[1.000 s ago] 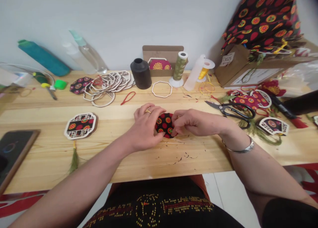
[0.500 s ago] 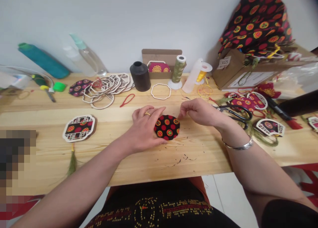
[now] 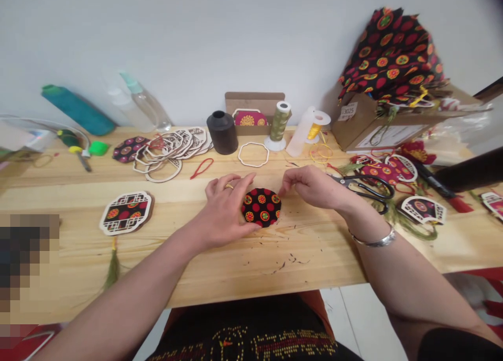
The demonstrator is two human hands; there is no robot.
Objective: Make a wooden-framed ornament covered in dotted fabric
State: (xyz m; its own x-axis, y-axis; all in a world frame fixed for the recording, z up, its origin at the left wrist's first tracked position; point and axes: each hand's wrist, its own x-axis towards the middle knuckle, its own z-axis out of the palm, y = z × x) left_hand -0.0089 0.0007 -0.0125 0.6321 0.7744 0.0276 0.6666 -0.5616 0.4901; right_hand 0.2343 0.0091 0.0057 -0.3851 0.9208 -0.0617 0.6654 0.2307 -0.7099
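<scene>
A rounded black fabric piece (image 3: 262, 208), patterned with red dots and orange-green flowers, lies flat on the wooden table. My left hand (image 3: 223, 211) grips it from the left, thumb along the near edge and fingers at the far edge. At its right edge, my right hand (image 3: 308, 188) is curled with thumb and forefinger pinched together. Whatever is in that pinch, if anything, is too small to make out. Black-handled scissors (image 3: 363, 185) lie beside my right wrist. Dark fabric snippets (image 3: 281, 265) are scattered on the near side of the piece.
To the left rests a framed pendant (image 3: 126, 212) with a green tassel (image 3: 113, 264). Behind are stacked wooden frames (image 3: 167, 170), a red cord loop (image 3: 201, 168), a black cone (image 3: 222, 133), a green thread spool (image 3: 280, 122) and a white bottle (image 3: 301, 133). A cardboard box (image 3: 365, 117) stands back right.
The view has tipped up a little, so the table and objects sit lower in the picture. My hands keep nearly the same pose around the fabric piece.
</scene>
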